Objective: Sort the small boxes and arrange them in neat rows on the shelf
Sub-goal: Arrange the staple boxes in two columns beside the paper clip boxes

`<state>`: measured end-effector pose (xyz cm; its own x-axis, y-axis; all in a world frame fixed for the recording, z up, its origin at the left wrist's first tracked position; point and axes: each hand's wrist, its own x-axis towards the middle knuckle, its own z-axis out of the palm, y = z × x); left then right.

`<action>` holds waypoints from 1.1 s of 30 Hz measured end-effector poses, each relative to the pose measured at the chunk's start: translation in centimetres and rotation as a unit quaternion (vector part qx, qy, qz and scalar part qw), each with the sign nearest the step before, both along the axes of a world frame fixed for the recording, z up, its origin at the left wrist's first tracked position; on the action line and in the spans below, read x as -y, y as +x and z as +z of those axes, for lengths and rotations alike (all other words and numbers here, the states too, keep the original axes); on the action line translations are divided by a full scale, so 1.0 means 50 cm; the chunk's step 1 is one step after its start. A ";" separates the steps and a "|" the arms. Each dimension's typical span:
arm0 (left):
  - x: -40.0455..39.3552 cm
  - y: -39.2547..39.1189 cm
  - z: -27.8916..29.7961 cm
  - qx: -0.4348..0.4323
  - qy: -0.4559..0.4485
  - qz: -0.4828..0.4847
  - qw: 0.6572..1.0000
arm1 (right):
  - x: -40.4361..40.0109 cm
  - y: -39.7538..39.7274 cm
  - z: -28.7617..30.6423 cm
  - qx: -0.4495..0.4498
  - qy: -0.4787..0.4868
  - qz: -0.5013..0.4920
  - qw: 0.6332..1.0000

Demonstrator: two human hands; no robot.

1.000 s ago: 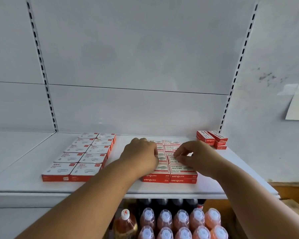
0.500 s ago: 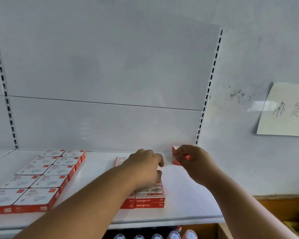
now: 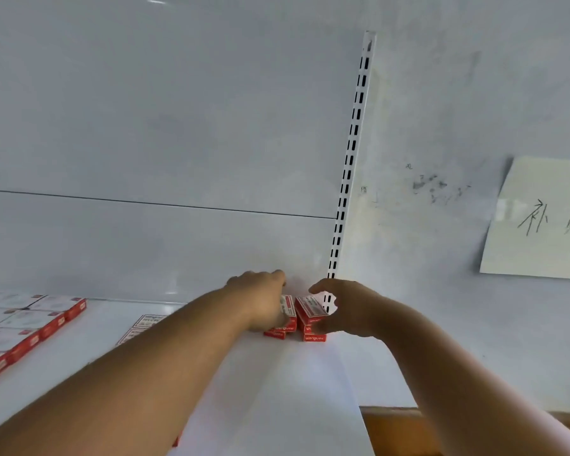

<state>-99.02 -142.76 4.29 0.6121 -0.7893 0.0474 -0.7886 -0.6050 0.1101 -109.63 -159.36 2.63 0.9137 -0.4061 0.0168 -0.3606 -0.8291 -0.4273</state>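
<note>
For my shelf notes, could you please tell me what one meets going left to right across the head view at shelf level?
White-topped box rows → left hand → red box stacks → right hand → handwritten paper note.

Both hands (image 3: 310,307) grip red boxes (image 3: 311,307) at shelf (image 3: 310,390) rear-R corner.

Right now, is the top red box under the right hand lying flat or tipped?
Tipped. The top red box sits skewed on the stack, its face slanting, with the right hand gripping it.
</note>
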 end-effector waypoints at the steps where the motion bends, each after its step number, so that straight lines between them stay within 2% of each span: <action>1: 0.012 -0.002 0.000 0.004 0.014 0.013 1.000 | 0.012 0.004 0.002 -0.015 0.009 0.016 1.000; 4: 0.039 -0.005 -0.010 -0.001 0.039 0.041 0.998 | 0.042 0.013 0.007 -0.046 0.018 0.077 0.996; 7: 0.049 -0.009 -0.021 -0.004 0.017 0.059 0.998 | 0.062 0.024 0.003 -0.042 0.000 0.114 0.993; 11: 0.032 -0.018 -0.026 0.001 -0.071 0.070 0.995 | 0.062 0.025 -0.002 -0.009 -0.033 0.130 0.991; 13: 0.015 -0.023 -0.025 -0.001 -0.140 0.064 0.988 | 0.052 0.021 0.000 0.046 -0.055 0.130 0.989; 15: -0.004 -0.030 -0.016 0.021 -0.198 0.060 0.978 | 0.038 0.017 0.002 0.121 -0.004 0.124 0.985; 18: -0.033 -0.039 0.003 0.031 -0.282 0.066 0.957 | 0.008 0.012 0.011 0.212 0.166 0.103 0.958; 20: -0.054 -0.045 0.014 -0.009 -0.332 0.078 0.940 | -0.018 0.013 0.020 0.258 0.312 0.098 0.909; 23: -0.086 -0.051 0.019 -0.102 -0.395 0.099 0.908 | -0.060 0.019 0.026 0.288 0.492 0.129 0.812; 26: -0.120 -0.049 0.017 -0.230 -0.443 0.117 0.859 | -0.112 0.025 0.032 0.283 0.561 0.147 0.764; 28: -0.147 -0.041 0.019 -0.343 -0.490 0.088 0.796 | -0.148 0.029 0.038 0.299 0.597 0.146 0.730; 30: -0.180 -0.029 0.023 -0.402 -0.525 0.059 0.748 | -0.180 0.034 0.041 0.317 0.576 0.128 0.743; 33: -0.226 -0.002 0.017 -0.371 -0.526 0.053 0.763 | -0.218 0.045 0.039 0.331 0.500 0.111 0.793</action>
<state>-99.11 -131.46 5.16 0.8367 -0.4972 0.2297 -0.2246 0.0711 0.9718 -107.38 -148.48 4.60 0.8901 -0.3489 0.2932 0.3240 0.0318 -0.9455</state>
